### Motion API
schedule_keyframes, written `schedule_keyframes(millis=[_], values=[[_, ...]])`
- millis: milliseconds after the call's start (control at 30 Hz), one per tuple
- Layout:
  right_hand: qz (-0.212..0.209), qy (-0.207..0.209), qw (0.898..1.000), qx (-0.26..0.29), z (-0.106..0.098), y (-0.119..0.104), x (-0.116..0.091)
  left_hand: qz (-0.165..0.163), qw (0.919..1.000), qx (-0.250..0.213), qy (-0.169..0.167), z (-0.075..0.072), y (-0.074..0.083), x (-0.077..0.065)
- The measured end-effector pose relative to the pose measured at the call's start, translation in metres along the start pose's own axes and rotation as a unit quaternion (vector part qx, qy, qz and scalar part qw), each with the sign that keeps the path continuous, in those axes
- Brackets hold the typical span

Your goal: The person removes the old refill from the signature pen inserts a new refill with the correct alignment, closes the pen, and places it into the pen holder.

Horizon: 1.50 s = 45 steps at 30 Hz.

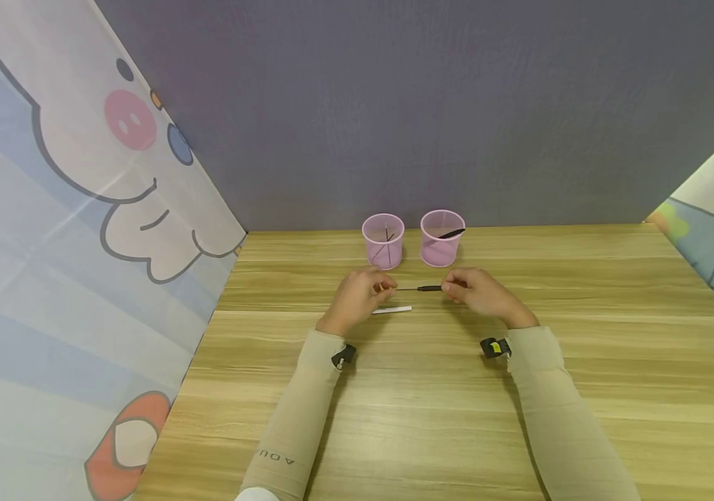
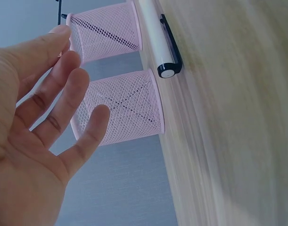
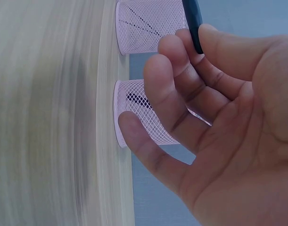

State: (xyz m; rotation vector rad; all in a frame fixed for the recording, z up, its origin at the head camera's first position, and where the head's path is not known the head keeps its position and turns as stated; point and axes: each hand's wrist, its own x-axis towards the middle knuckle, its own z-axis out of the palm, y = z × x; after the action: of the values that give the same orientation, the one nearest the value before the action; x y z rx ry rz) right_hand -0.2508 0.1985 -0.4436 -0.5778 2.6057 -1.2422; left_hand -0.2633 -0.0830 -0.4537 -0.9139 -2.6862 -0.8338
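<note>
Well, we can see a thin screwdriver (image 1: 429, 288) held flat above the surface (image 1: 419, 390), between our two hands. Our right hand (image 1: 482, 293) pinches the end of its black handle, with thumb and fingers close together and the other fingers loosely bent. Our left hand (image 1: 360, 296) seems to pinch the thin metal end, its last fingers apart. Just behind are two pink cups: the left cup (image 1: 368, 243) has thin dark sticks (image 1: 388, 240) in it, and the right cup (image 1: 438, 256) has a black thing (image 1: 454, 234) leaning on its rim. A white pen (image 1: 392, 310) lies near our left hand, on the side away from the cups. We think the screwdriver could slip or tip, because only its ends are held and the metal is so thin. If our hands drop low, we might bump the pen and make it roll. Reaching forward too fast could knock a light cup over.
</note>
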Motion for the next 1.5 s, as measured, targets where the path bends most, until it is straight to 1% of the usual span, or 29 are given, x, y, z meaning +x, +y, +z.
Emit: schedule_keyframes(millis=[133, 567, 933, 1267, 1500], values=[[-0.005, -0.003, 1.0, 0.002, 0.0, 0.0001, 0.0002, 0.002, 1.0, 0.003, -0.001, 0.0, 0.0015, -0.0003], [-0.005, -0.002, 1.0, 0.0, -0.0002, 0.0008, -0.0001, -0.006, 1.0, 0.002, 0.004, -0.0003, 0.0016, -0.0009], [0.003, -0.001, 1.0, 0.005, -0.0015, -0.001, -0.0014, 0.002, 0.9998, 0.007, 0.017, -0.0016, -0.0015, -0.0014], [0.007, -0.003, 1.0, 0.007, -0.0023, -0.0004, -0.0015, 0.011, 0.9995, -0.006, 0.028, -0.0039, -0.0015, -0.0024], [0.008, -0.001, 1.0, 0.004, -0.0027, 0.0003, -0.0018, 0.011, 0.9995, -0.004, 0.029, -0.0044, -0.0044, -0.0025]])
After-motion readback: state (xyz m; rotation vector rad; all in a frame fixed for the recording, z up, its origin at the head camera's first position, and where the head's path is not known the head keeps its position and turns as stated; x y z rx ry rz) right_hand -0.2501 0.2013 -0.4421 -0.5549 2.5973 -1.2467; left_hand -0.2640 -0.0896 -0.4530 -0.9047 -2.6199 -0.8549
